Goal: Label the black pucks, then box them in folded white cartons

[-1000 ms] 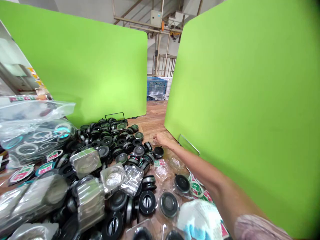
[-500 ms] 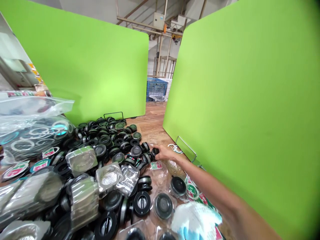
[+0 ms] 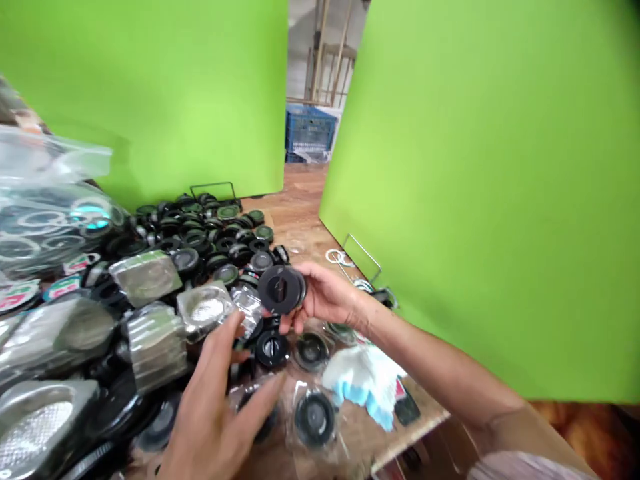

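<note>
My right hand (image 3: pixel 325 297) grips a round black disc part (image 3: pixel 281 289) and holds it up above the pile, its flat face with a slotted centre turned toward me. My left hand (image 3: pixel 220 400) reaches in from the lower left with fingers spread, hovering over bagged black discs (image 3: pixel 314 417) near the table's front. It holds nothing. A heap of loose black disc parts (image 3: pixel 210 233) covers the wooden table (image 3: pixel 300 220) behind both hands.
Clear plastic bags of parts (image 3: pixel 55 220) and foil-wrapped packs (image 3: pixel 145 277) lie at the left. A white and blue cloth (image 3: pixel 363 383) sits near the table's front edge. Green divider panels (image 3: pixel 475 187) stand at the back and right. A blue crate (image 3: pixel 305 137) shows in the gap.
My right hand picked a black disc from the far pile and pulled it back toward me. My left hand came into view from below. The camera tilted down.
</note>
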Tool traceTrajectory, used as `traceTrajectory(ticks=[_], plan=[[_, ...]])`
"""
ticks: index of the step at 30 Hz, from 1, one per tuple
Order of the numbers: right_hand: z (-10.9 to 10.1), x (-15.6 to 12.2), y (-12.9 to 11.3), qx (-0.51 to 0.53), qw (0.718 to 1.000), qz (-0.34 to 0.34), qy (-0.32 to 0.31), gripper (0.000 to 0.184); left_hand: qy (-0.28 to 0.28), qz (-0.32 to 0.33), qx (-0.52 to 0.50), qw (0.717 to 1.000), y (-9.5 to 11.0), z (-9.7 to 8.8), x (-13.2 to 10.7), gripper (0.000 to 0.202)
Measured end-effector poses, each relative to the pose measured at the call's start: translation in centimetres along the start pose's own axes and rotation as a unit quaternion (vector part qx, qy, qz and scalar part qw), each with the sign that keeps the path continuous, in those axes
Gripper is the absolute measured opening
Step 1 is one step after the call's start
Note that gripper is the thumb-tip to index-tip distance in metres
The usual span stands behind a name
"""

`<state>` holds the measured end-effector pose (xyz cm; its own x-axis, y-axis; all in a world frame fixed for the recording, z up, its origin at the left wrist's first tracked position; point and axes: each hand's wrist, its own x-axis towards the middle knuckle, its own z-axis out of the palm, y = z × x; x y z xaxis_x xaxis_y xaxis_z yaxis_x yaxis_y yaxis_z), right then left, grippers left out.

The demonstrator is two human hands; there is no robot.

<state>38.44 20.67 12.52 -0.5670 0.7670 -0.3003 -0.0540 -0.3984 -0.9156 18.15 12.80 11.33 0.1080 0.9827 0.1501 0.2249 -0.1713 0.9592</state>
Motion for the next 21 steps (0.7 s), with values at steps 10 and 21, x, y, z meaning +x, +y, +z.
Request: traceTrajectory(ticks=[10,21], plan=[[1.9,-12.5,7.2,-0.518,0.795,0.003,0.316,0.028,-0.145,-0.143,-0.245,0.948,-0.8,7.5,0.9,0.054],[3.7,-16.8,11.1,-0.475,0.726,-0.140,0.476,0.015,-0.265,0.037,0.015,0.963,-1.0,9.2,0.5,0.045]])
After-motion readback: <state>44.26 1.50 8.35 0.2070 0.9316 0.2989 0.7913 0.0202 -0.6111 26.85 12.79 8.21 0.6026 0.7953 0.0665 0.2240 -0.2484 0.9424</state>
